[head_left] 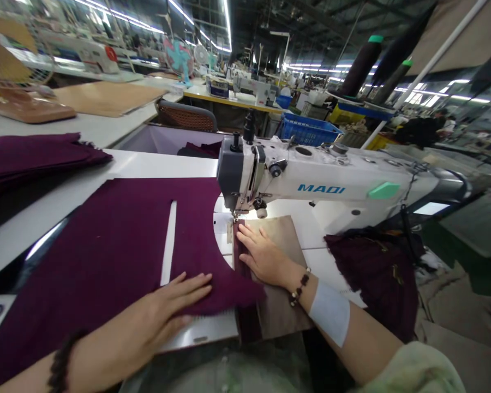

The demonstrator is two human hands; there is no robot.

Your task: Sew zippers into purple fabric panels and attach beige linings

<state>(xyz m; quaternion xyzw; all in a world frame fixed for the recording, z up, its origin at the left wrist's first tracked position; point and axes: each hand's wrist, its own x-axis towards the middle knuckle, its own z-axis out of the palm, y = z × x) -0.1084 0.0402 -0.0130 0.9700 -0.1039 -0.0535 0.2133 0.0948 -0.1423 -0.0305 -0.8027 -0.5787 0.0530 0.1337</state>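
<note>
A large dark purple fabric piece (106, 245) with a narrow slit lies spread on the white sewing table (155, 164). My left hand (163, 311) rests flat on its near edge, fingers stretched out. My right hand (264, 256) lies flat with fingers extended on a narrow purple strip and a brown piece (282, 305) just in front of the needle of the white MAQI sewing machine (311, 180). Neither hand grips anything.
A stack of purple fabric (33, 155) lies at the far left. More dark purple cloth (376, 273) hangs at the right of the machine. A blue crate (306, 131), thread cones (360, 65) and other sewing stations stand behind.
</note>
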